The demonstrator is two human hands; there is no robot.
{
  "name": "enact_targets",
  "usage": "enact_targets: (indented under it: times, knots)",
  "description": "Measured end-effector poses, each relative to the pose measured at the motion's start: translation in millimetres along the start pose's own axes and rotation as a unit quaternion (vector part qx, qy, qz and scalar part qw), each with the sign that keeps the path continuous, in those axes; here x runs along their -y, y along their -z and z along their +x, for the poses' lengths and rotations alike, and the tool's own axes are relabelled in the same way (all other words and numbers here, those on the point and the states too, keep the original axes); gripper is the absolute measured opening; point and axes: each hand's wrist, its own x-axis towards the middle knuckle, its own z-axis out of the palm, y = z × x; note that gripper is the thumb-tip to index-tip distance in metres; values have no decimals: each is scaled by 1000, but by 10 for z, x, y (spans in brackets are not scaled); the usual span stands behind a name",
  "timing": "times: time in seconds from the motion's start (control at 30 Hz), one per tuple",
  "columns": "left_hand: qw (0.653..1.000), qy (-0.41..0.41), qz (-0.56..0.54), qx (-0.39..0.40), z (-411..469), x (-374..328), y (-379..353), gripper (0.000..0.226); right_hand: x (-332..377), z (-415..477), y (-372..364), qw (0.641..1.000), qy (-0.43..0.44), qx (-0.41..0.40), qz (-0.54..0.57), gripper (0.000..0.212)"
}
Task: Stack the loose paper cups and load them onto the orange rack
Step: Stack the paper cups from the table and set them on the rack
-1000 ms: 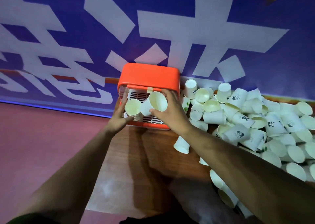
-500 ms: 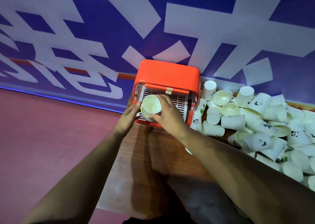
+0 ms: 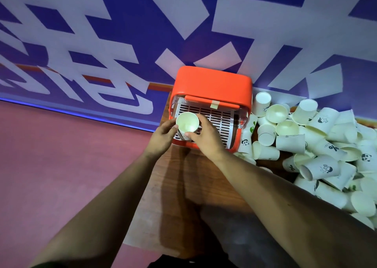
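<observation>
**Both grips on a cup stack at the orange rack**

A stack of nested paper cups [image 3: 187, 123] sits over the left front part of the orange rack [image 3: 212, 82], with its open mouth turned up toward the camera. The ribbed rims of the lower cups show just under the top 1. The left grip [image 3: 161, 137] grasps the stack from its left side, with the thumb against the rim and the fingers curled below. The right grip [image 3: 206, 137] grasps it from the right and near side, with the thumb tip pressed on the stack's wall and the fingers bent round behind it. Whether the bottom of the stack touches the rack's white slatted shelf [image 3: 218, 118] cannot be told, since the 2 hands hide it.

The rack stands at the far left corner of the wooden tabletop [image 3: 193, 182], with its back against a blue banner with large white characters [image 3: 102, 43]. A small strip of tan tape [image 3: 214, 104] sits on the orange bar across the rack's front.

A pile of loose paper cups [image 3: 318, 143] starts just beside the rack's right side. It spreads along the far edge and down the right side of the tabletop. Most of them lie tipped over, some with panda or percent prints. A few stand mouth up.

Left of the tabletop lies a pink floor [image 3: 61, 165].
</observation>
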Motion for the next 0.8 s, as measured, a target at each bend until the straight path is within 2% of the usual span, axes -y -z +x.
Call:
enact_targets:
  times: [0.1, 0.17, 0.23, 0.3, 0.33, 0.43, 0.57, 0.7, 0.8]
  knots:
    - [998, -7, 31, -50, -78, -45, -9, 25, 0, -112, 121, 1000, -10, 9, -24, 72]
    - [993, -15, 51, -104, -208, -37, -38, 20, -76, -278, 298, 1000, -15, 2, -25, 63]
    - [992, -34, 58, -110, -405, -27, -112, 10, -256, -500, 527, 999, -17, -16, -26, 51]
    - [995, -47, 62, -66, -587, -12, -245, 1, -516, -725, 792, 997, -33, -59, -48, 43]
    - [996, -43, 63, -39, -635, 30, -320, 4, -656, -823, 915, 994, -54, -82, -56, 41]
    - [996, 26, 59, 60, -688, 53, -648, 14, -1033, -1068, 1222, 980, -134, -122, -78, 40]
    - [980, 79, 114, 143, -584, 43, -1178, 19, -1434, -1242, 1333, 969, -192, -106, -117, 35]
    - [965, 109, 152, 186, -456, 1, -1641, 15, -1631, -1272, 1221, 957, -255, -83, -112, 56]
    - [954, 137, 172, 203, -329, 73, -1926, 36, -1730, -1205, 1099, 946, -301, -72, -97, 60]
